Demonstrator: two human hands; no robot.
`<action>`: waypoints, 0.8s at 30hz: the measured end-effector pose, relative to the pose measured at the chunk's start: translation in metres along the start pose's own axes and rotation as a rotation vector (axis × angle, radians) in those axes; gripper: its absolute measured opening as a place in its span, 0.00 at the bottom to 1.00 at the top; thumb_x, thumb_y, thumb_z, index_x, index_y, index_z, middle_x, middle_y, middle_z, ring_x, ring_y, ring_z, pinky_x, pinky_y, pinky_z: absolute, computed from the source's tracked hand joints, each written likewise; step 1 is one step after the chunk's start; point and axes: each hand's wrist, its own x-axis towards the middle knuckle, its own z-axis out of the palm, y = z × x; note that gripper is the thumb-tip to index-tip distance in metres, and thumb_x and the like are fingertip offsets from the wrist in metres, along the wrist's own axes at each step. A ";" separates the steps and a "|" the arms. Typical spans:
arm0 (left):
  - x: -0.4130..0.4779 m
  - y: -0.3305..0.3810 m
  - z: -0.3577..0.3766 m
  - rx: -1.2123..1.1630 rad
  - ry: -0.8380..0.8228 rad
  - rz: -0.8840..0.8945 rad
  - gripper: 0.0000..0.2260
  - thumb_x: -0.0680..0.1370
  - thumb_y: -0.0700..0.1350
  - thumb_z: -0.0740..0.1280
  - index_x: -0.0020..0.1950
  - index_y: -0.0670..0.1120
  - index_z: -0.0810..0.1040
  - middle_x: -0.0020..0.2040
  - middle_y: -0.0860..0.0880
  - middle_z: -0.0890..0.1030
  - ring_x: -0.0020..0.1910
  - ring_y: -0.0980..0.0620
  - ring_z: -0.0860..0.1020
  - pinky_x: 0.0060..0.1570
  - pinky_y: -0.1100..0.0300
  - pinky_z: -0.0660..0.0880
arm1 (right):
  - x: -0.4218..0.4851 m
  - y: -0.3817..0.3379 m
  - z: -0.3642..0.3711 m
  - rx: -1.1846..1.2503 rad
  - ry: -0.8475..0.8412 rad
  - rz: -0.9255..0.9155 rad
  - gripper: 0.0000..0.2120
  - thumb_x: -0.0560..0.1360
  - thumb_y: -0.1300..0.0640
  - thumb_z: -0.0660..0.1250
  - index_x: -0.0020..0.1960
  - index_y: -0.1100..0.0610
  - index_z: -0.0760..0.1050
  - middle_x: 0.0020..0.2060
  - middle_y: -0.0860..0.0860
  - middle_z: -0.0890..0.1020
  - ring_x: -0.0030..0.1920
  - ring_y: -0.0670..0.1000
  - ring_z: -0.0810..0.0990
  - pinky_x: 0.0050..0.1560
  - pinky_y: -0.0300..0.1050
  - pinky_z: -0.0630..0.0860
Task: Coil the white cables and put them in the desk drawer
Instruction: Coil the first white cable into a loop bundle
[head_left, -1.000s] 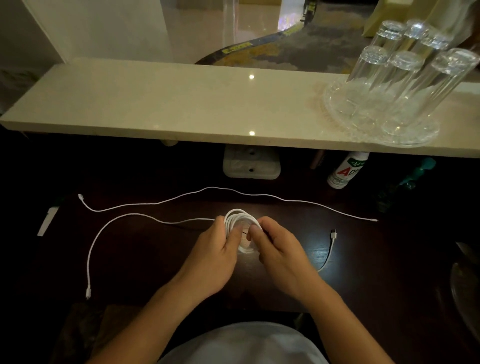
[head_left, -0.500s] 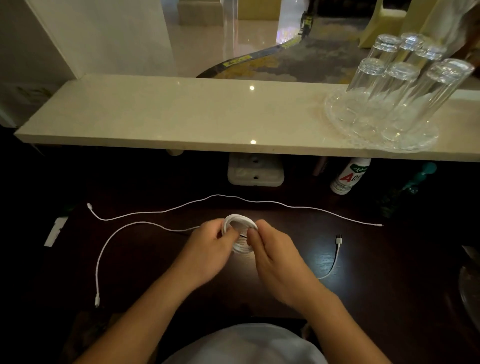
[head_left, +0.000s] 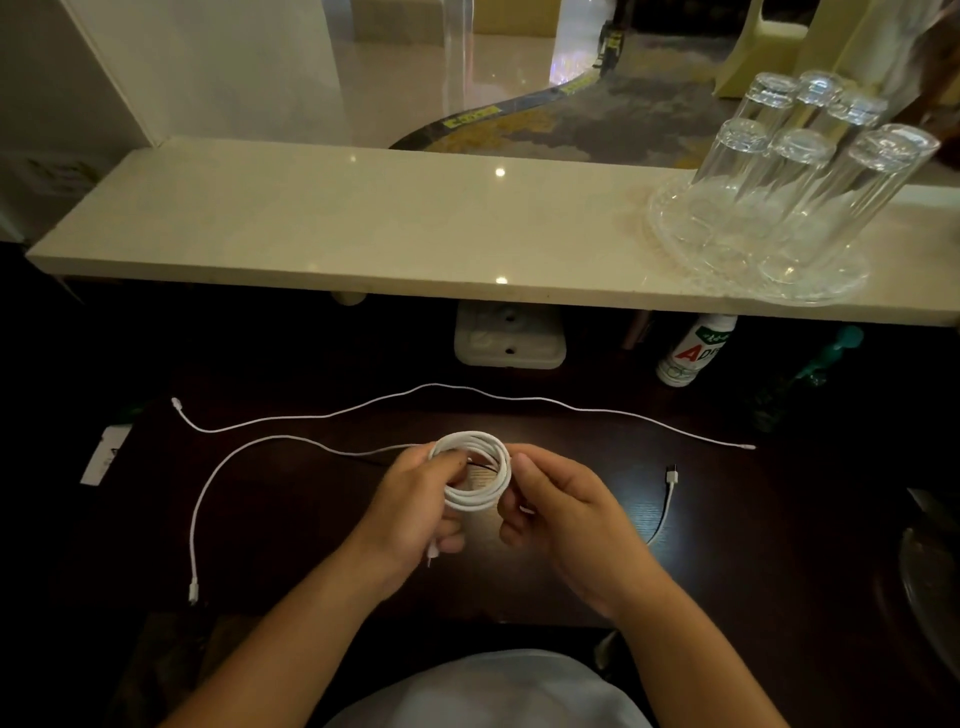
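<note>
— Head view first: where is the cable that is being wound?

— Over the middle of the dark desk (head_left: 291, 525), between the two hands. The coil (head_left: 475, 500) is a near-round ring of several turns, its opening facing up toward the camera.

— And the grip?

— The left hand (head_left: 410, 506) has its fingers (head_left: 449, 543) curled round the coil's left side, thumb on the rim. The right hand (head_left: 569, 519) pinches the right rim, its thumb on top and the other fingers curled below.

— Anything unwound?

— A loose tail (head_left: 249, 447) leaves the coil to the left, runs along the desk, then bends toward the person, its plug pointing at the near edge. A small plug also shows under the left hand.

— The other cables?

— A second white cable (head_left: 519, 399) lies uncoiled beyond the hands, its long axis left to right across the desk. Right of the right hand, a cable end (head_left: 671, 474) points away from the person. Its run passes behind that hand, and I cannot tell whether it joins the coil.

— Beyond that?

— A pale stone shelf (head_left: 363, 223) with upturned glasses (head_left: 779, 171) on a clear tray (head_left: 831, 283), and a white bottle (head_left: 693, 353) beneath it.
</note>
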 end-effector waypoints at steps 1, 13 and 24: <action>0.000 0.000 -0.002 -0.087 -0.070 -0.037 0.15 0.81 0.41 0.57 0.35 0.43 0.73 0.21 0.51 0.64 0.18 0.56 0.58 0.25 0.62 0.56 | -0.001 0.001 -0.002 0.095 -0.035 0.018 0.15 0.83 0.62 0.55 0.60 0.62 0.79 0.34 0.52 0.72 0.33 0.47 0.69 0.35 0.43 0.67; 0.012 -0.004 0.004 -0.188 -0.094 -0.116 0.14 0.81 0.41 0.56 0.37 0.42 0.70 0.21 0.51 0.59 0.17 0.57 0.56 0.23 0.63 0.58 | -0.006 0.005 -0.009 -0.164 0.174 -0.009 0.11 0.75 0.62 0.70 0.56 0.55 0.84 0.47 0.52 0.88 0.44 0.45 0.81 0.46 0.41 0.77; 0.019 -0.005 0.006 0.126 -0.035 -0.038 0.14 0.82 0.42 0.56 0.39 0.43 0.74 0.21 0.51 0.66 0.17 0.57 0.60 0.21 0.63 0.60 | -0.005 0.000 -0.029 0.112 0.060 0.142 0.13 0.74 0.61 0.67 0.56 0.64 0.82 0.41 0.56 0.83 0.37 0.49 0.77 0.37 0.40 0.73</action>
